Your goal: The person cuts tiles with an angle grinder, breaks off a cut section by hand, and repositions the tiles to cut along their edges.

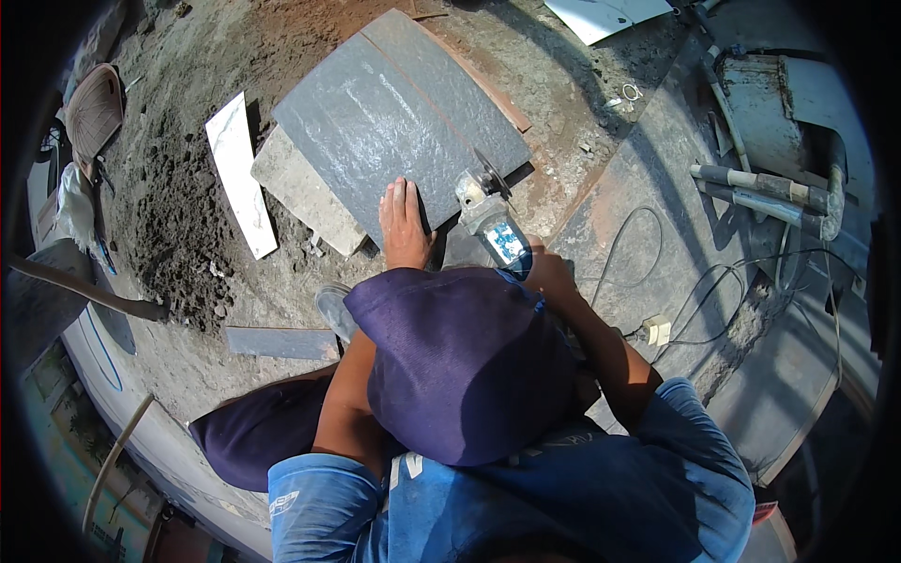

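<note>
A large dark grey textured tile (pixel 375 113) lies tilted in front of me, partly on a pale stone slab (pixel 305 192). My left hand (pixel 404 230) rests on its near edge, fingers stretched forward and holding nothing. An angle grinder (pixel 485 218) is gripped at its body by my right hand (pixel 551 274), whose fingers are partly hidden. The grinder's disc (pixel 491 174) stands on edge over the tile's near right part. A thin reddish line runs along the tile up to the disc; whether the disc touches the tile I cannot tell.
Left of the tile lie a white marbled offcut (pixel 239 174) and a heap of dark sand (pixel 178 216). A narrow grey strip (pixel 282 342) lies nearer. Cables loop on the right by a pale plug (pixel 657 329); metal pipes (pixel 760 188) stand beyond. Purple cloth (pixel 460 375) hides the lower middle.
</note>
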Demonstrator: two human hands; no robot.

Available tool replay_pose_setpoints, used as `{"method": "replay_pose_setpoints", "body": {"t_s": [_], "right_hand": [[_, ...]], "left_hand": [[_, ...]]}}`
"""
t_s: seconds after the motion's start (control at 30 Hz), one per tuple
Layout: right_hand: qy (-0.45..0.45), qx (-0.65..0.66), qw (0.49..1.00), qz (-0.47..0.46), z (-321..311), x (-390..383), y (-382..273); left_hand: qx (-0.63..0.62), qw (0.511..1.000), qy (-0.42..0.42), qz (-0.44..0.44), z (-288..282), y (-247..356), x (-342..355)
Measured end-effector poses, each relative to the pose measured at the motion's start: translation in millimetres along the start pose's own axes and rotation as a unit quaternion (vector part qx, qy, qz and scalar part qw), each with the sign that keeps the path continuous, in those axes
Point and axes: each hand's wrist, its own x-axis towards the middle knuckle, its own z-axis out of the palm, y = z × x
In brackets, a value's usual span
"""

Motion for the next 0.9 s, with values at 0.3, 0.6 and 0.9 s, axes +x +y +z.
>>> {"method": "replay_pose_setpoints", "body": {"t_s": [0.3,0.6,0.9], "right_hand": [[0.018,-0.014,0.999,-0.038,4,-5,11],[0.028,0.004,1.000,-0.011,1,-8,1],[0.072,0.063,0.995,-0.039,-8,11,-22]], "left_hand": [[-0.002,1.000,0.007,0.004,-1,-2,-1],[-0.003,1.000,0.003,0.004,0,-3,0],[-0.019,0.999,0.020,0.016,0,-2,-1]]}}
